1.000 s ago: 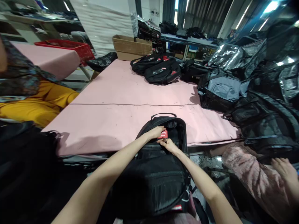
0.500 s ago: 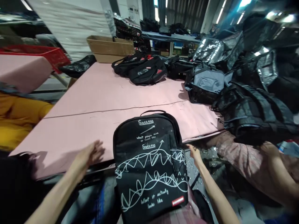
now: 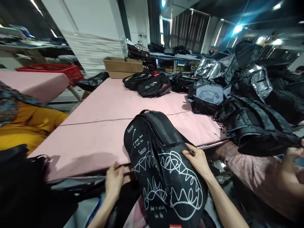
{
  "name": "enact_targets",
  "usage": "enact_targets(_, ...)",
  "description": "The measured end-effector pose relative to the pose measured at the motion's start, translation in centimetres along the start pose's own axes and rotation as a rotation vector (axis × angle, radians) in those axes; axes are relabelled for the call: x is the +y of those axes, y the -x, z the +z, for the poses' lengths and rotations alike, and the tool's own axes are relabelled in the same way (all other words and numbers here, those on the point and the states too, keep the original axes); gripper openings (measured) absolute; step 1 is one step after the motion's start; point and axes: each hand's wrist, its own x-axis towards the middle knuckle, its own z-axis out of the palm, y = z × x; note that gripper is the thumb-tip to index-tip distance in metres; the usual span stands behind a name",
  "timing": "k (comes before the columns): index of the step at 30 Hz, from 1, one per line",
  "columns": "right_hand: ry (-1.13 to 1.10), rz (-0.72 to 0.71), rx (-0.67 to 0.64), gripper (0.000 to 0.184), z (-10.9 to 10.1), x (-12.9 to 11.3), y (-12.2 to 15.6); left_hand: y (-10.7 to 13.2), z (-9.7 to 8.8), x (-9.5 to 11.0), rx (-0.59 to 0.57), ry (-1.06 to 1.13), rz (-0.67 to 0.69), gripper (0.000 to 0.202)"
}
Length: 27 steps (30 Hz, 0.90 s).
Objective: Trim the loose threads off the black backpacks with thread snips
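A black backpack (image 3: 161,177) with white scribbled lines and the word "Success" stands tilted in front of me, turned so its front panel and zipped side both show. My right hand (image 3: 197,158) is closed at its right side edge, and a small dark piece I cannot make out shows between the fingers. Left of the backpack, by the table's front edge, my left hand (image 3: 115,179) has loosely curled fingers, apart from the bag and with nothing in them. The lower end of the backpack rests towards my lap.
A pink-covered table (image 3: 95,136) spreads ahead. Black bags (image 3: 154,85) lie at its back, with a cardboard box (image 3: 123,66) behind. More bags (image 3: 258,117) pile up on the right. People sit on both sides: yellow clothing (image 3: 35,123) left, a pink sleeve (image 3: 251,167) right.
The backpack has turned from facing me flat to showing its zipped side. My right hand has come onto its side edge; my left hand has moved right and lower. The camera view has tilted up.
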Motion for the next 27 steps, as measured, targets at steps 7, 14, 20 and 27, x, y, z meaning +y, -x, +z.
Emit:
enact_targets(7,0.188,-0.065,-0.003,0.04,2.3,-3.7,1.1,4.2,-0.8,13.8,-0.19,-0.306,1.013,0.03)
enact_targets(14,0.233,-0.127,0.017,0.038,2.5,-3.6,2.0,3.2,-0.7,15.4,-0.396,-0.379,1.094,0.015)
enact_targets(20,0.387,-0.505,0.024,0.043,2.5,-6.3,0.9,4.1,-0.3,14.4,-0.17,-0.23,1.208,0.02)
enact_targets(27,0.206,-0.551,-0.072,0.02,2.8,-7.8,-0.6,-0.4,0.3,19.3,0.067,-0.127,0.971,0.023)
